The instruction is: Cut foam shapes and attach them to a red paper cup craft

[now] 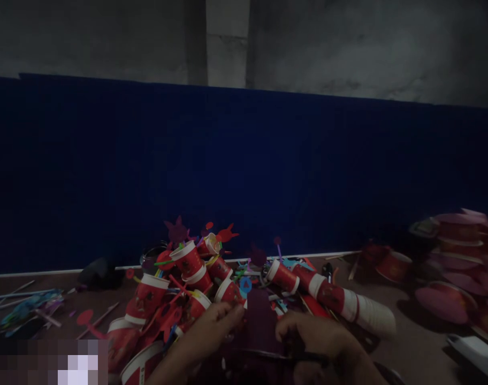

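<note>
A dark purple sheet (pixel 264 315) is pinched between the left hand (pixel 212 329) and the right hand (pixel 320 339) — fingers closed on its edges — just in front of a pile of red paper cups (pixel 188 283) on the table (pixel 412 331).

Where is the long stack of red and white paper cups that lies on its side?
In the head view, the stack of cups lies on the brown table, right of centre, just beyond the right hand and right of the cup pile.
</note>
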### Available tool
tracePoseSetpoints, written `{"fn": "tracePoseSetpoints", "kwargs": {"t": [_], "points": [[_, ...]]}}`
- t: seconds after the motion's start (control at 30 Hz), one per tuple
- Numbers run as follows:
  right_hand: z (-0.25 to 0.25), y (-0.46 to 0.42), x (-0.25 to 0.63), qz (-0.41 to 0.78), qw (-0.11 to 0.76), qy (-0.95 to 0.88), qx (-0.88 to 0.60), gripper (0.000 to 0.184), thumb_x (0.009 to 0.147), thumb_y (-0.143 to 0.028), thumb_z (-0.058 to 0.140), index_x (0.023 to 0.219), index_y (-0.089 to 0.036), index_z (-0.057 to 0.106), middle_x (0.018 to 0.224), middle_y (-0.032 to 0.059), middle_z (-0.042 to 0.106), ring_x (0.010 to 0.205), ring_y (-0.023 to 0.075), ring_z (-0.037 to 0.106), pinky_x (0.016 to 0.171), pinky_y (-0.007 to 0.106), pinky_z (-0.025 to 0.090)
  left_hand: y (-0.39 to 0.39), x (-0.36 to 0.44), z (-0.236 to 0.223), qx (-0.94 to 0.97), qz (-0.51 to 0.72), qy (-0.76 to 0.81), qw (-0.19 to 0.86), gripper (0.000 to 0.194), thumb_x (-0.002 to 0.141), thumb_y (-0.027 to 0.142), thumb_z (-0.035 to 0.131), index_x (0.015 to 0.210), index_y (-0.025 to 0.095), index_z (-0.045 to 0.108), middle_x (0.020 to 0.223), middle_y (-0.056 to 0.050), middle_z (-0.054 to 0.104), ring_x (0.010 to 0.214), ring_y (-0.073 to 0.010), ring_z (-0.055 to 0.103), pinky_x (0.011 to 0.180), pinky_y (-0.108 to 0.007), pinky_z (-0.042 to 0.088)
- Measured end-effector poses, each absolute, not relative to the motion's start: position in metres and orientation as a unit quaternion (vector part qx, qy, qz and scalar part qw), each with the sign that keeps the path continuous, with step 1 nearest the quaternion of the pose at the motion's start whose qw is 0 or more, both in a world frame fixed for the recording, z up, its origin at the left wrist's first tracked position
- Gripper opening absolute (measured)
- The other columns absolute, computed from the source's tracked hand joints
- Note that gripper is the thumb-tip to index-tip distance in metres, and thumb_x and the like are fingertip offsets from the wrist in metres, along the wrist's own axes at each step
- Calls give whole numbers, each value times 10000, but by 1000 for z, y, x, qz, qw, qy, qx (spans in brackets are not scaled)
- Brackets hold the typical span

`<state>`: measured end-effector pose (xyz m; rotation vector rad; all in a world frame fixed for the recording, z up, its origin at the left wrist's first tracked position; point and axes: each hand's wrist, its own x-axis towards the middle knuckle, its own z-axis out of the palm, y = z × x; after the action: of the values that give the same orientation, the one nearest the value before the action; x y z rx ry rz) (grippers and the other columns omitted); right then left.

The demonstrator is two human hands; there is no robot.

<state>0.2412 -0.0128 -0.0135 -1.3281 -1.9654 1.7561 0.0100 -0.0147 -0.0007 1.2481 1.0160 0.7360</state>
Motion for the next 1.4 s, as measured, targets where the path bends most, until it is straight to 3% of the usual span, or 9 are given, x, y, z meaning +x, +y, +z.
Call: {"fn": "tracePoseSetpoints", "kwargs": {"t": [0.13, 0.3, 0.37, 0.5, 0.7, 0.87, 1.03, 1.27, 1.4], "points": [[-4, -16, 232, 605, 93, -654, -445, 421, 393, -295, 826, 709, -156, 585, 557, -87, 500, 454, 38, 388, 393, 133, 269, -10, 11, -4, 519, 324, 434, 661, 292, 571, 398, 695, 565, 155, 533, 466, 49, 524, 458, -80, 426, 470, -198, 277], [1, -9, 224, 680, 246, -590, -359, 602, 561, -340, 748, 1089, -206, 491, 527, -91, 545, 372, 43, 430, 373, 132, 299, -1, 0, 1, 438, 457, 486, 602, 267, 582, 347, 686, 513, 163, 506, 412, 45, 531, 406, -73, 437, 445, -185, 298], [4, -8, 224, 663, 310, -583, -353, 644, 599, -383, 719, 1149, -194, 442, 516, -79, 557, 373, 59, 451, 364, 139, 308, 0, -4, 8, 388, 528, 499, 568, 238, 585, 332, 696, 536, 157, 543, 447, 35, 563, 436, -83, 488, 464, -185, 342], [11, -14, 220, 620, 360, -596, -362, 472, 694, -477, 633, 1009, -145, 519, 531, -41, 564, 418, 66, 476, 377, 144, 294, -2, -5, 17, 286, 616, 497, 540, 207, 595, 306, 717, 654, 151, 593, 573, -6, 646, 566, -125, 592, 532, -202, 431], [6, -26, 187, 618, 271, -630, -385, 383, 751, -517, 572, 872, -154, 551, 622, 1, 618, 474, 84, 499, 398, 160, 316, -6, 4, 8, 194, 656, 454, 570, 225, 604, 306, 720, 704, 151, 590, 659, -25, 688, 610, -132, 633, 559, -209, 465], [-3, -26, 159, 581, 411, -584, -392, 380, 701, -526, 622, 798, -166, 545, 616, -28, 579, 501, 83, 480, 454, 181, 354, -16, 18, 9, 165, 601, 435, 649, 274, 597, 363, 710, 694, 139, 586, 553, -25, 654, 476, -162, 609, 445, -251, 454], [-5, -26, 152, 561, 480, -552, -388, 324, 724, -481, 629, 807, -174, 565, 644, -24, 567, 556, 102, 486, 514, 205, 381, -25, 28, 11, 158, 599, 466, 632, 239, 558, 314, 738, 642, 150, 586, 564, -21, 668, 455, -149, 600, 442, -247, 468], [-11, -25, 151, 561, 496, -542, -381, 314, 717, -472, 638, 686, -180, 526, 570, -52, 508, 486, 80, 417, 477, 193, 347, -27, 30, 6, 167, 623, 455, 614, 227, 564, 337, 745, 600, 157, 613, 535, -7, 653, 494, -140, 611, 499, -231, 476], [-10, -26, 151, 563, 487, -542, -389, 355, 690, -486, 656, 619, -176, 499, 526, -63, 466, 467, 72, 390, 449, 182, 313, -29, 27, 0, 186, 621, 437, 624, 244, 570, 327, 749, 748, 179, 671, 671, -25, 702, 663, -178, 665, 588, -241, 503]]}}
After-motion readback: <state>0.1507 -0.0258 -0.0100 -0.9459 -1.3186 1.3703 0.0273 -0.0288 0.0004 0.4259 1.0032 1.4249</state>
